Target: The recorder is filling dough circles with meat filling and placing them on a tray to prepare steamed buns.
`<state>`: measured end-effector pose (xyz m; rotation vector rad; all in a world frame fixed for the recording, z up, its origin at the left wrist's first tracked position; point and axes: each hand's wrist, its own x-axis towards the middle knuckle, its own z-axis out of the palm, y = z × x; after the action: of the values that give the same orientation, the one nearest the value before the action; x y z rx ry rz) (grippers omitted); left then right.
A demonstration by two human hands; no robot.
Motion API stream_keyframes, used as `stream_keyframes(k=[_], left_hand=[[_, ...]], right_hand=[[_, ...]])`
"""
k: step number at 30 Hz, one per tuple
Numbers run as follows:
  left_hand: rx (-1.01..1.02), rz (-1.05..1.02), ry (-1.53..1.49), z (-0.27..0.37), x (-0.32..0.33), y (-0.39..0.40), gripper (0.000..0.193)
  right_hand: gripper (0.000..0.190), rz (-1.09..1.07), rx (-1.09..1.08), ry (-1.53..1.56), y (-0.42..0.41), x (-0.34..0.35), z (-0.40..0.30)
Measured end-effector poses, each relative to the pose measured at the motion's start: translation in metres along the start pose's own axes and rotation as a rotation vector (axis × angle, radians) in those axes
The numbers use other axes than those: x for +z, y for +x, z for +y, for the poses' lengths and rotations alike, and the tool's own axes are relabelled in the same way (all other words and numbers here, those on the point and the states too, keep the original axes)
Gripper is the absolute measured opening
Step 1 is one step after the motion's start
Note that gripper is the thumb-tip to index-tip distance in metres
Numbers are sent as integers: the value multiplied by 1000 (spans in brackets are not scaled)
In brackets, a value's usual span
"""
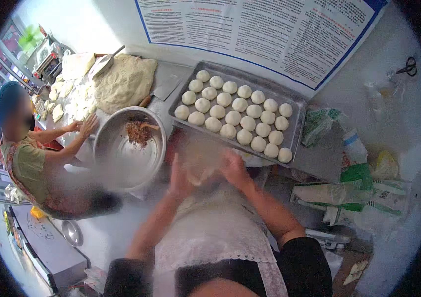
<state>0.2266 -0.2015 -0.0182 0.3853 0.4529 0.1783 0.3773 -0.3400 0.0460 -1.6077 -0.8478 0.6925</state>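
My left hand (181, 180) is raised in front of my apron, its fingers around a pale piece of dough (198, 178). A hazy smear over the view blurs this piece, so its shape and any contents are unclear. My right hand (235, 170) is on the other side of it with fingers curled; whether they grip the dough is hidden by the blur. Just beyond my hands, a metal tray (295, 122) bears rows of round white dough balls (233, 118). Left of my hands sits a large steel bowl (101, 139) containing a brown crumbly filling (138, 134) and a wooden spatula (150, 126).
A co-worker (28, 156) at the left reaches toward small dough pieces (84, 92). Behind the bowl are a large dough slab (125, 83), a metal scoop (103, 67) and a cleaver (168, 87). Plastic bags (351, 193) lie at the right; scissors (411, 67) are farther back.
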Motion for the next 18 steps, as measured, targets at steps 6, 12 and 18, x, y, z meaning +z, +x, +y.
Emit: stream_keyframes(k=[6,12,18], left_hand=[[184,118,341,-26,-19,32,72],[-46,3,536,-11,0,45,74],[45,-311,1017,8,18,59,82]], right_hand=[[15,-34,-51,-177,5,-15,3],[19,-105,-404,-437,5,-26,9],[19,-14,-90,-363,2,-28,-8]])
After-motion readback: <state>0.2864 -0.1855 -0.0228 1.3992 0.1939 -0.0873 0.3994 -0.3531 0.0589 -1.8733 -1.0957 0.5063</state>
